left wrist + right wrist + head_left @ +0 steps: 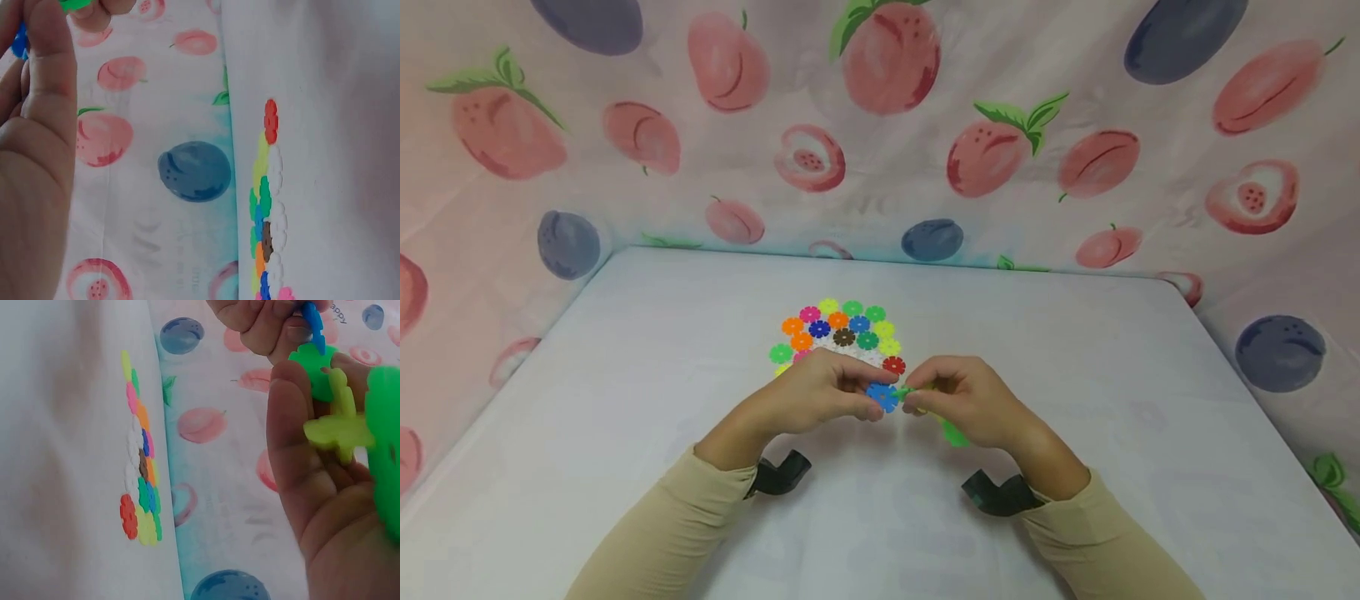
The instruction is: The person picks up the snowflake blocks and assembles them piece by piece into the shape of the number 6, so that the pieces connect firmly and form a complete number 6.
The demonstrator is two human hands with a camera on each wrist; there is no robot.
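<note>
My left hand (816,392) pinches a blue notched plastic disc (878,398) between thumb and fingers. Facing it, my right hand (977,404) grips a short chain of similar discs slotted together. In the right wrist view the chain shows a green disc (320,378) at the fingertips, yellow discs (337,431) crossing each other, and a larger-looking green disc (384,456) near the palm. The blue disc's edge meets the green disc's edge, the two set at an angle. Part of the chain is hidden behind my right hand in the head view.
Beyond my hands, loose notched discs in many colours lie flat in a cluster, among them a red disc (893,366), a brown disc (844,337) and several white ones. They lie on a white-covered table (625,417). Fruit-print cloth (880,192) hangs behind the far edge.
</note>
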